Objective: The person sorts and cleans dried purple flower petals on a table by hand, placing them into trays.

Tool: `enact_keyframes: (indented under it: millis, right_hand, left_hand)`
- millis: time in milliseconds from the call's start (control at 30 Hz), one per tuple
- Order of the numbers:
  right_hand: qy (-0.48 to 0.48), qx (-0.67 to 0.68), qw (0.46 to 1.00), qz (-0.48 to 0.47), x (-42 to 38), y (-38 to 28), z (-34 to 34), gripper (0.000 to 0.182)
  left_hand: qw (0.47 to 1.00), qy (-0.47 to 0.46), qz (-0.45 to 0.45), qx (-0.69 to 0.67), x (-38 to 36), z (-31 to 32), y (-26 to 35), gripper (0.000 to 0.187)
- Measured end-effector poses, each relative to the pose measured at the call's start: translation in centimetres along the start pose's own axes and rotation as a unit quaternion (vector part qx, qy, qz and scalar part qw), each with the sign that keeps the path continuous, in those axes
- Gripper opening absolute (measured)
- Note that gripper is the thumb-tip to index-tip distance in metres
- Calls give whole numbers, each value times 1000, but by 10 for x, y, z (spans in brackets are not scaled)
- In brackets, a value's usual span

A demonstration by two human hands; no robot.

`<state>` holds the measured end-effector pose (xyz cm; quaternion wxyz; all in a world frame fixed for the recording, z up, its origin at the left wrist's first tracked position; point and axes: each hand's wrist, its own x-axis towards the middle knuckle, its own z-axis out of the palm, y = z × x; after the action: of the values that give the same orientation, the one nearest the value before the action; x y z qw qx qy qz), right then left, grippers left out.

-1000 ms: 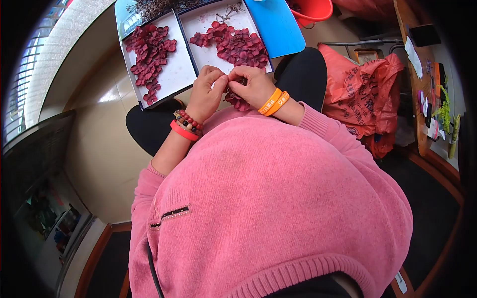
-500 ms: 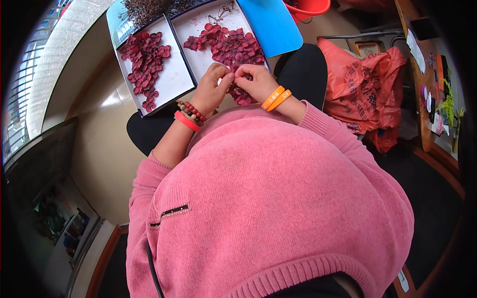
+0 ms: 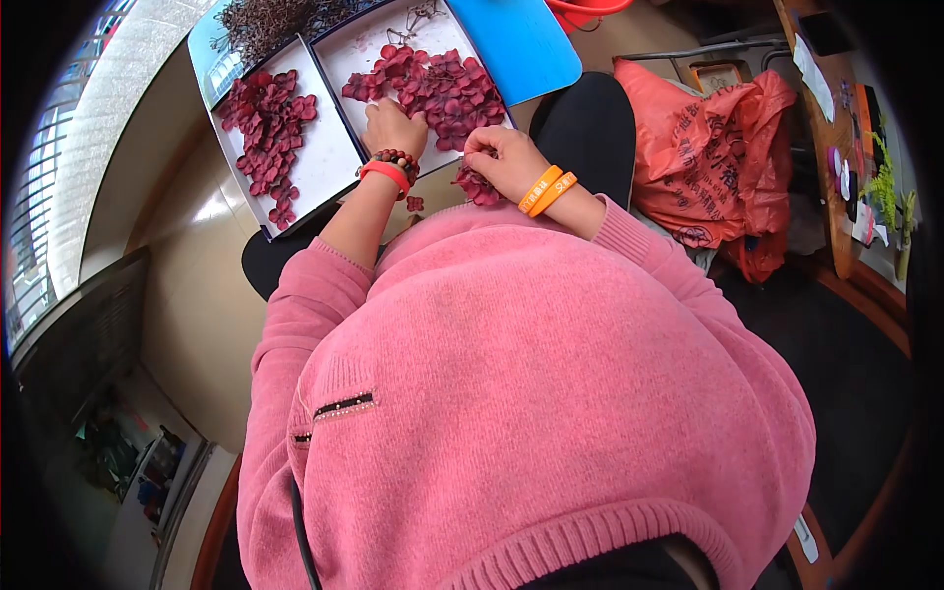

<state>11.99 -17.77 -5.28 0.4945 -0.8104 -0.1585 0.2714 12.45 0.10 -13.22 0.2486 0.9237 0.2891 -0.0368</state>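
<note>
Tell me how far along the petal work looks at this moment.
Done: dark red petals lie sorted in the left tray. In hand: the right hand pinches a petal cluster, while the left hand reaches into the right tray's pile. Left: that large pile, plus brown stems beyond.

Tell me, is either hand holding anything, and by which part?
The right hand pinches a cluster of dark red petals from its top. The left hand rests on the petal pile; its grasp cannot be told.
</note>
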Motion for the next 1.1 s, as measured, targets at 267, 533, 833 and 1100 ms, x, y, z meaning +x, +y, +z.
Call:
enact_keyframes:
  millis: [267, 533, 833, 1100]
  right_hand:
    - [-12, -15, 999, -27, 0, 2, 5, 11]
    - [-29, -12, 995, -97, 14, -15, 1, 12]
    - [-3, -12, 979, -202, 22, -56, -3, 8]
    - [56, 29, 976, -208, 7, -70, 0, 10]
  left_hand:
    - [870, -98, -113, -469, -2, -16, -18, 14]
    - [814, -96, -7, -573, -27, -57, -15, 25]
    - [812, -120, 114, -560, -58, -102, 11, 28]
    - [809, -129, 138, -557, -75, -123, 16, 19]
